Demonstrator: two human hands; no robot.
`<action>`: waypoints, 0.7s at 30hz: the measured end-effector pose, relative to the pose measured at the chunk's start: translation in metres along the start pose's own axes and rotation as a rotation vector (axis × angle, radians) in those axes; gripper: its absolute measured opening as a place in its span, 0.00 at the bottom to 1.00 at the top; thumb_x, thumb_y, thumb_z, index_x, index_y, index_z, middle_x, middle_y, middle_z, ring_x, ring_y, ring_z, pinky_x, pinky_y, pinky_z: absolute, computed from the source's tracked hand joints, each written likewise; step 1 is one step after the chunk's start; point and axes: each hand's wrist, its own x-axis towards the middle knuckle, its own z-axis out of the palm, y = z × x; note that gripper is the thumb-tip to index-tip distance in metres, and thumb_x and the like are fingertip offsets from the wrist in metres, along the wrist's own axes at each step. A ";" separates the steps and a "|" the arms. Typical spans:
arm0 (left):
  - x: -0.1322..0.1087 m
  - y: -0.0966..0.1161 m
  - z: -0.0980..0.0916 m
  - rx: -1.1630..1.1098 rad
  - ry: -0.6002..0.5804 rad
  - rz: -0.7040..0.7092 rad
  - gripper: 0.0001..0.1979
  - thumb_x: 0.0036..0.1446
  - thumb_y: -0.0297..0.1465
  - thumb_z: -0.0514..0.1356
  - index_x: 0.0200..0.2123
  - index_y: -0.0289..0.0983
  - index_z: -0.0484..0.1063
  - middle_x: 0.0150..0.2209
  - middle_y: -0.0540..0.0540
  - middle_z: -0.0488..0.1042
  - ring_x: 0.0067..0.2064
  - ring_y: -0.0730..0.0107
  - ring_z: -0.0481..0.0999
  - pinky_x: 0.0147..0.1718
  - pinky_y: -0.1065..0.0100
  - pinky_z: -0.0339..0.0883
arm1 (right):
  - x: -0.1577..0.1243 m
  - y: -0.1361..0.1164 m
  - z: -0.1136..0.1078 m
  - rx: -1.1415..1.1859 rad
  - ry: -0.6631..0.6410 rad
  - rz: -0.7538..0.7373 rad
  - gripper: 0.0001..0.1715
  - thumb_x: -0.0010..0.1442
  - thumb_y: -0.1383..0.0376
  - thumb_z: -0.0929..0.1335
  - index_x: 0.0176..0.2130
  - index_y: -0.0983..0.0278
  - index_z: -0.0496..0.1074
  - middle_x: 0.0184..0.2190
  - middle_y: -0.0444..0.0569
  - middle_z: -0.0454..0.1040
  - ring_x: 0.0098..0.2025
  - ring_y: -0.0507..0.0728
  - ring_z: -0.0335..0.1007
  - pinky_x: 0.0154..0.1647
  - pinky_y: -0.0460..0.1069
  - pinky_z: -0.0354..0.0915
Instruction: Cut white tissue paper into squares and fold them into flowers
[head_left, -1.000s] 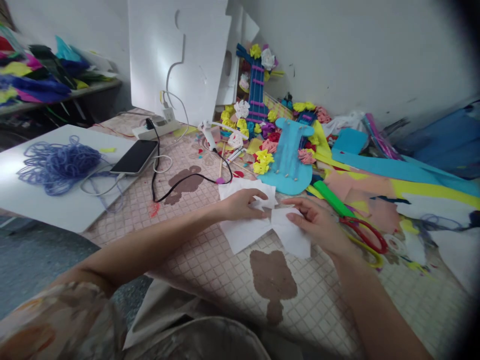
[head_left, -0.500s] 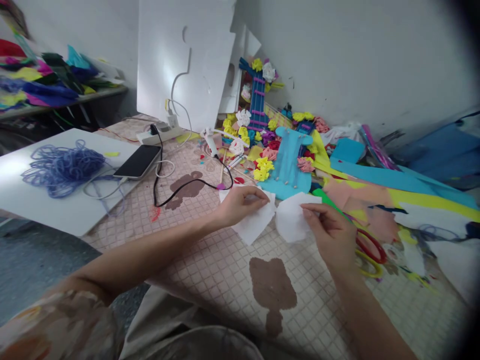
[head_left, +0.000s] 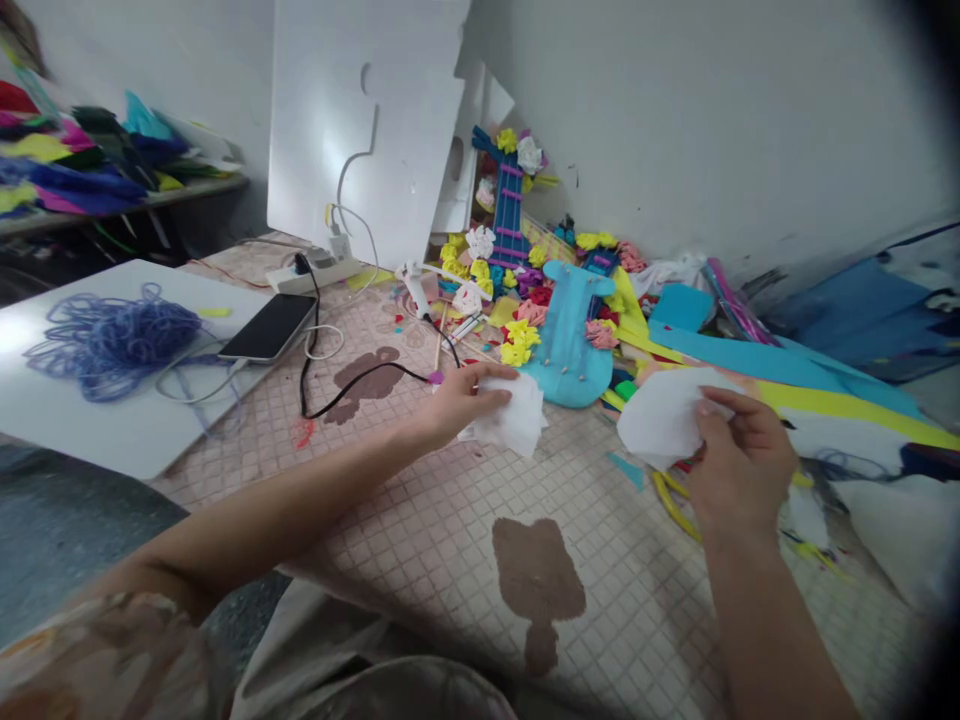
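Note:
A thin white paper piece (head_left: 525, 425) is pinched between the thumb and fingers of my left hand (head_left: 469, 400), low over the patterned tabletop. Off to the right, my right hand (head_left: 739, 455) grips a second, rounded white paper piece (head_left: 660, 415) by its right edge. A gap separates the two papers. Between and behind them lies a light blue guitar-shaped cutout (head_left: 574, 350) with strings along it. Yellow crumpled paper flowers (head_left: 519, 343) sit at its left side. Partly covered by my right hand and its paper are yellow scissor handles (head_left: 675, 505).
On the left, blue yarn (head_left: 124, 335) and a phone (head_left: 270, 327) rest on a white board (head_left: 142, 440). A black cord (head_left: 360, 385) runs to a glue gun (head_left: 415, 288). Blue and yellow paper strips (head_left: 787, 365) spread across the right. A power strip (head_left: 315, 270) stands behind.
My right hand has moved right with its paper, widening the gap between the two pieces. My left hand has shifted slightly left. More of the blue cutout's lower end shows.

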 end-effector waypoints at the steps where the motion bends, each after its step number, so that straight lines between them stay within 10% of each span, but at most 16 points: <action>1: 0.001 -0.001 -0.001 -0.042 -0.019 -0.039 0.19 0.48 0.29 0.63 0.45 0.34 0.69 0.39 0.44 0.73 0.32 0.74 0.72 0.29 0.73 0.65 | 0.002 0.004 0.000 0.055 -0.035 0.058 0.17 0.46 0.62 0.73 0.38 0.62 0.73 0.30 0.45 0.73 0.30 0.53 0.69 0.30 0.48 0.65; 9: -0.002 -0.011 0.006 -0.116 -0.395 -0.197 0.22 0.46 0.35 0.65 0.46 0.36 0.71 0.38 0.44 0.74 0.32 0.73 0.74 0.31 0.71 0.66 | 0.009 0.015 -0.011 0.020 -0.605 0.343 0.17 0.46 0.59 0.72 0.39 0.59 0.73 0.31 0.45 0.74 0.25 0.52 0.67 0.21 0.46 0.62; 14: -0.003 -0.021 0.011 0.496 -0.363 0.125 0.17 0.48 0.32 0.63 0.44 0.36 0.73 0.40 0.46 0.74 0.36 0.72 0.71 0.33 0.73 0.62 | 0.012 0.035 -0.015 -0.599 -0.790 0.011 0.17 0.53 0.62 0.66 0.42 0.62 0.74 0.29 0.48 0.75 0.25 0.56 0.68 0.25 0.49 0.63; 21: 0.010 -0.004 0.037 0.377 -0.454 0.142 0.19 0.50 0.33 0.62 0.47 0.35 0.70 0.44 0.44 0.73 0.36 0.74 0.71 0.32 0.74 0.63 | 0.012 0.034 -0.013 -0.693 -0.763 -0.371 0.17 0.57 0.63 0.63 0.46 0.59 0.72 0.45 0.52 0.73 0.44 0.61 0.70 0.45 0.57 0.66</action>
